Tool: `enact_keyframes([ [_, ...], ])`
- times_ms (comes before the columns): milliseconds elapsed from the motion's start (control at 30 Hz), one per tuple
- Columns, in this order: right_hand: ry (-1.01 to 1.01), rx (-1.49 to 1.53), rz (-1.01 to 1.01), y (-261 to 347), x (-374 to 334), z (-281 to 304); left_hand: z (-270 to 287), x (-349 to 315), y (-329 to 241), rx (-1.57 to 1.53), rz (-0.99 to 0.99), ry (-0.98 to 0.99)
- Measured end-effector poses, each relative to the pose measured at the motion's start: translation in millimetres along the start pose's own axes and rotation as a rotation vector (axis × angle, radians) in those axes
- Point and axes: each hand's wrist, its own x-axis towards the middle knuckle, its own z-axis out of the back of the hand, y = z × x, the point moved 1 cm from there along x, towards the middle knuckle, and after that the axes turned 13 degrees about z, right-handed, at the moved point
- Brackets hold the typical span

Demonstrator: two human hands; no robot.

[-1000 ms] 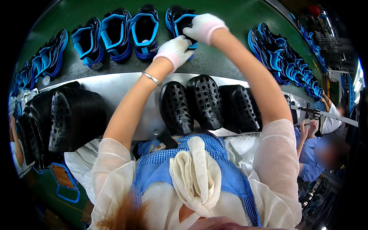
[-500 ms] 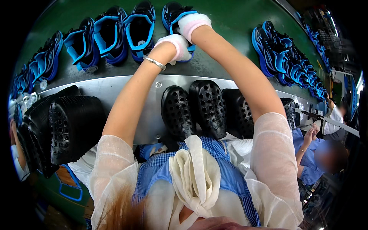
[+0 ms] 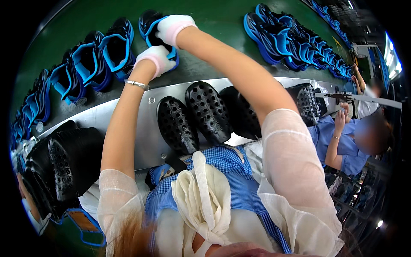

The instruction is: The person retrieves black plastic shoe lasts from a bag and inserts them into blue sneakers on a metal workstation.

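Observation:
Both my hands are at one black sneaker with bright blue lining [image 3: 148,26] on the green work surface. My right hand [image 3: 174,29], in a white glove with a pink cuff, is closed on the sneaker's upper near its opening; its fingertips are hidden. My left hand [image 3: 155,59], gloved alike, is closed around the heel end, its fingers partly covered by the glove's back. A similar sneaker [image 3: 117,48] stands just left of my hands, its opening toward me. Nearer me, black perforated shoe-shaped pieces [image 3: 208,110] lie below my forearms.
A row of sneakers [image 3: 90,64] curves away at left, another tightly packed row [image 3: 295,40] at right. A metal ledge [image 3: 143,141] borders the green surface [image 3: 214,47]. Black stacked pieces [image 3: 77,158] stand at left. A person in blue [image 3: 338,145] sits at right.
The view has swung, so the sneakers, ledge and black pieces all sit further left in the picture. My hands stay at the same sneaker, in much the same pose.

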Motion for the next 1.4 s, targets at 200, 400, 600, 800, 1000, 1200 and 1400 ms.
enact_keyframes([
  [200, -0.079, -0.095, -0.129, -92, -96, 45, 11, -12, 18, -0.227, 0.019, -0.011],
  [400, -0.092, -0.262, -0.641, -280, -204, 36, 3, 3, 11, 0.078, -0.041, -0.214],
  [600, -0.026, -0.054, -0.552, -326, -194, -51, 3, -3, 23, 0.051, 0.042, -0.118],
  [800, -0.069, 0.015, -0.441, -285, -143, -40, 1, 0, 31, 0.056, 0.077, -0.11],
  [1000, -0.103, 0.201, -0.3, -154, -105, -27, -5, 0, 40, -0.022, -0.066, -0.263],
  [1200, -0.006, 0.224, -0.095, -108, -116, -23, 1, -10, 41, 0.03, -0.065, -0.311],
  [1400, -0.084, 0.065, 0.097, -100, -181, -16, -2, -6, 65, 0.148, -0.183, -0.563],
])
